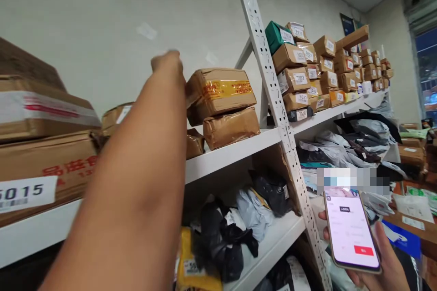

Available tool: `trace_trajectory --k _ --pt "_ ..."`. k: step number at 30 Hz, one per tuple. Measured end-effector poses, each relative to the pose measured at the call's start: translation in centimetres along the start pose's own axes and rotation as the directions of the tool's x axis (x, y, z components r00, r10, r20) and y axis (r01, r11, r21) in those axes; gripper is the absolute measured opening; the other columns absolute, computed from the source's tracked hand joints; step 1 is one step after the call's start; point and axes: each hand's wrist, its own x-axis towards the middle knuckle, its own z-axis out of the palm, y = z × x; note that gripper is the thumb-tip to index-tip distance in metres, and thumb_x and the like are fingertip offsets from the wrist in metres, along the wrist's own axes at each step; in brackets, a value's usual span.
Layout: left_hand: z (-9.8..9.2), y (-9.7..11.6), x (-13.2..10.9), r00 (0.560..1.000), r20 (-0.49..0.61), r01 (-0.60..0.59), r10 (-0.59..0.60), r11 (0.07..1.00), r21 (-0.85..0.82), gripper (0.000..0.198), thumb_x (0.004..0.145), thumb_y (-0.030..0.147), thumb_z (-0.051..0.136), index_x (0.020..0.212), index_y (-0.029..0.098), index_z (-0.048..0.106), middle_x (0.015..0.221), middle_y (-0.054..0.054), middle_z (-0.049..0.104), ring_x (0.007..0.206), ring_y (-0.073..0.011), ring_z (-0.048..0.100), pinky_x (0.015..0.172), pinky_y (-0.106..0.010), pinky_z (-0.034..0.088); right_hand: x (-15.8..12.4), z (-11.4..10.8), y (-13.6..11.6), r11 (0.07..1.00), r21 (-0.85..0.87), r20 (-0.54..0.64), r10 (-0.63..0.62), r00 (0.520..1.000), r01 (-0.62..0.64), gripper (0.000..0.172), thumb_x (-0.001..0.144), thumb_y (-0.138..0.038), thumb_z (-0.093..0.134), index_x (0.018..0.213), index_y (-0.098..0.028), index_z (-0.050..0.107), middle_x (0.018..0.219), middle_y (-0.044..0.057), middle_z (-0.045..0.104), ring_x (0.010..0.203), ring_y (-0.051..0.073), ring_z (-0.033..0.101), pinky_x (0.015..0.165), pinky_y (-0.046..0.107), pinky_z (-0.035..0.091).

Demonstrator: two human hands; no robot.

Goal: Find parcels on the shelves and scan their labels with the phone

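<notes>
L hand (169,66) prob. on box (220,93); carton (48,163) label (25,193) 5015

A white shelf (235,148) runs along the wall (102,9), braced by a perforated post (269,82). Numbered brown boxes (300,77) are stacked on its right stretch. A carton (48,163) labelled 5015 sits at the left. Black and grey bags (221,236) crowd the lower shelf (273,245), with a yellow parcel (191,263) beside them.

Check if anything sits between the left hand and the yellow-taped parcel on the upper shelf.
Nothing visible does. The left hand is at the left end of the yellow-taped parcel, seemingly touching it. That parcel lies on another brown parcel. The right hand holds a phone.
</notes>
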Motion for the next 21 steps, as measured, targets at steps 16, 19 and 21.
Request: trace_trajectory --k 16,19,21 --pt "3.8 -0.7 -4.7 0.889 0.295 -0.457 0.349 0.664 0.592 0.074 0.091 0.065 0.036 0.133 0.007 0.054 0.139 -0.023 0.049 0.135 -0.0405 0.036 0.115 -0.065 0.001 -1.8 -2.7 1.4 0.966 0.199 -0.015 0.170 0.985 -0.164 0.050 0.072 -0.064 0.074 0.101 -0.024 0.080 0.110 0.012 0.079 0.094 0.030 0.076 0.089 0.041 0.061" --pt "1.9 -0.8 -4.7 0.906 0.287 -0.423 0.311 0.671 0.609 0.072 0.094 0.064 0.029 0.128 0.007 0.058 0.133 -0.021 0.054 0.130 -0.0359 0.041 0.115 -0.060 0.013 -2.0 -4.6 1.5 0.979 0.136 -0.097 0.166 0.981 -0.152 0.052 0.076 -0.066 0.069 0.108 -0.025 0.077 0.118 0.013 0.075 0.097 0.033 0.075 0.091 0.049 0.059" --pt "1.8 0.1 -5.6 0.922 0.239 -0.385 0.304 0.661 0.644 0.076 0.093 0.066 0.030 0.128 0.005 0.057 0.136 -0.022 0.052 0.131 -0.0366 0.038 0.115 -0.063 0.010 -2.1 -5.8 1.4 0.979 0.079 -0.105 0.194 0.975 -0.186 0.054 0.075 -0.066 0.070 0.109 -0.025 0.076 0.120 0.014 0.074 0.101 0.035 0.074 0.092 0.052 0.058"
